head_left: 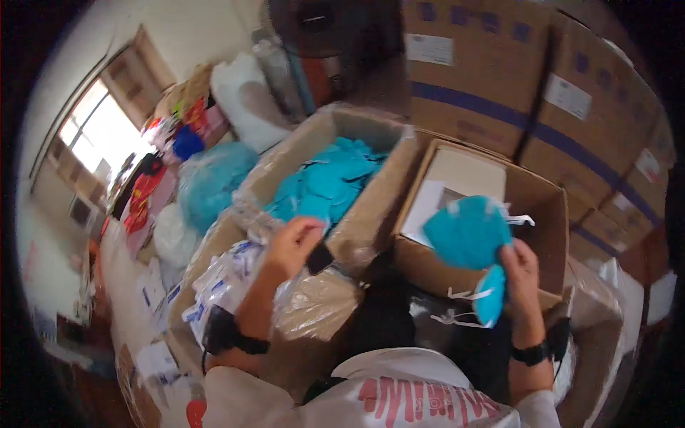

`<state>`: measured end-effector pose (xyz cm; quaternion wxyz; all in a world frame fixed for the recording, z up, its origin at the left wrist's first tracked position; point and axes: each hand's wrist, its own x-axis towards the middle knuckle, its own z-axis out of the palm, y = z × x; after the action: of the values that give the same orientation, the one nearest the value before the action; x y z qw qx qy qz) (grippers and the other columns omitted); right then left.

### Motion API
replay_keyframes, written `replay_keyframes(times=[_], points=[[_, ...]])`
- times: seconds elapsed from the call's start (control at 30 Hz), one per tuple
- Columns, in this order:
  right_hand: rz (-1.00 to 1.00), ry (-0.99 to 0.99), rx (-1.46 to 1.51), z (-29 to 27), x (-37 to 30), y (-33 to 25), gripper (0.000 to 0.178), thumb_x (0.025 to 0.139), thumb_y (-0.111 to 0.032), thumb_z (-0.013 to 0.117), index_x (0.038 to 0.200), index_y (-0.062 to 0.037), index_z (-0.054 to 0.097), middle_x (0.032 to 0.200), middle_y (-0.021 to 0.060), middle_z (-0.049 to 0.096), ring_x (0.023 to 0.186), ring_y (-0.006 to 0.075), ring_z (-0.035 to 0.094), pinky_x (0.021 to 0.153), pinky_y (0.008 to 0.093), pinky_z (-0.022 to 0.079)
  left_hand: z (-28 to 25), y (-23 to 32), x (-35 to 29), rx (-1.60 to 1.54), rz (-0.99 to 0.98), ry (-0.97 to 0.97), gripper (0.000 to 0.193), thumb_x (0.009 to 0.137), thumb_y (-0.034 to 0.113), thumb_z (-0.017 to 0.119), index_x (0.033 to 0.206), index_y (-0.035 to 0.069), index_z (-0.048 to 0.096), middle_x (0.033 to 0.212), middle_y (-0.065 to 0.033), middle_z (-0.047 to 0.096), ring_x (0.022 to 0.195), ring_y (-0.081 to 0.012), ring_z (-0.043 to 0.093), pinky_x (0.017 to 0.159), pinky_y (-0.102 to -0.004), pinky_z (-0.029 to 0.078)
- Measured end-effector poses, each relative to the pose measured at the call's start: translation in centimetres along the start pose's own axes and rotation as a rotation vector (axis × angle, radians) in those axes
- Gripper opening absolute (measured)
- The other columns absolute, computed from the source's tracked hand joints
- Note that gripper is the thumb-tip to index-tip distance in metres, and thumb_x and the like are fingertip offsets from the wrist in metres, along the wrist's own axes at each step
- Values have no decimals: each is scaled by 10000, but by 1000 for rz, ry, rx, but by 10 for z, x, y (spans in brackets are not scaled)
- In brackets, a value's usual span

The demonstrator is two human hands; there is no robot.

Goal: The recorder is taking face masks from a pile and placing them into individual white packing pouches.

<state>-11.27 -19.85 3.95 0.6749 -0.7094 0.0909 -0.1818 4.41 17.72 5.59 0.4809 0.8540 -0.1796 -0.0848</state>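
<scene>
My right hand [523,274] grips teal cup-shaped face masks with white straps. The larger face mask [467,234] is raised over the box on the right, and a second mask [489,298] hangs below it by my fingers. My left hand [294,246] is at the near edge of a carton [371,227] heaped with teal masks [327,180]. Its fingers are curled together, and whatever may be between them cannot be made out. A small black block [319,259] shows beside that hand.
An open cardboard box [559,235] holding white cartons [467,170] stands at the right. White and blue packets [227,279] fill a plastic-lined box at the left. Beyond are a bag of teal items [214,182], a white sack [248,103] and stacked large cartons [467,93].
</scene>
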Motion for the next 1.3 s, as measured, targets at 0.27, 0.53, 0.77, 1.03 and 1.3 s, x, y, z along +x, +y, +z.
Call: replay_keyframes(times=[0.27, 0.53, 0.77, 1.03, 1.3], points=[[-25, -142, -55, -32, -31, -12, 183, 842, -174, 578, 897, -3, 607, 810, -1, 571, 726, 65, 504, 633, 214, 416, 167, 133, 40, -559, 306, -793, 482, 861, 264, 564, 1255, 34, 406, 1162, -62, 501, 1056, -144, 463, 903, -284, 376], [121, 286, 50, -80, -49, -10, 363, 902, -216, 481, 1223, -48, 455, 881, -10, 537, 782, 61, 484, 706, 197, 401, 219, 114, 42, -1076, -78, -408, 322, 893, 150, 489, 1196, 59, 430, 1106, -46, 525, 1009, -150, 506, 855, -308, 423], [82, -94, 228, -44, -35, -30, 282, 866, -171, 552, 1110, -49, 483, 936, -2, 534, 860, 77, 498, 765, 226, 420, 244, 88, 24, -1157, -127, -433, 332, 850, 74, 523, 1165, 100, 418, 1104, -44, 514, 1036, -150, 484, 894, -320, 388], [-199, 100, -252, -18, -20, -27, 214, 826, -125, 588, 1015, -33, 548, 951, 92, 592, 874, 156, 558, 750, 268, 441, 236, 91, 1, -1348, -256, -514, 327, 902, 172, 467, 1201, 66, 386, 1084, -46, 519, 998, -141, 510, 868, -295, 414], [-375, 188, -512, 0, -13, -18, 337, 825, -111, 582, 1134, -21, 479, 1070, 105, 536, 991, 167, 505, 829, 275, 408, 237, 84, -6, -1043, -20, -360, 330, 902, 201, 491, 1184, 42, 426, 1072, -41, 516, 959, -107, 494, 855, -261, 397]])
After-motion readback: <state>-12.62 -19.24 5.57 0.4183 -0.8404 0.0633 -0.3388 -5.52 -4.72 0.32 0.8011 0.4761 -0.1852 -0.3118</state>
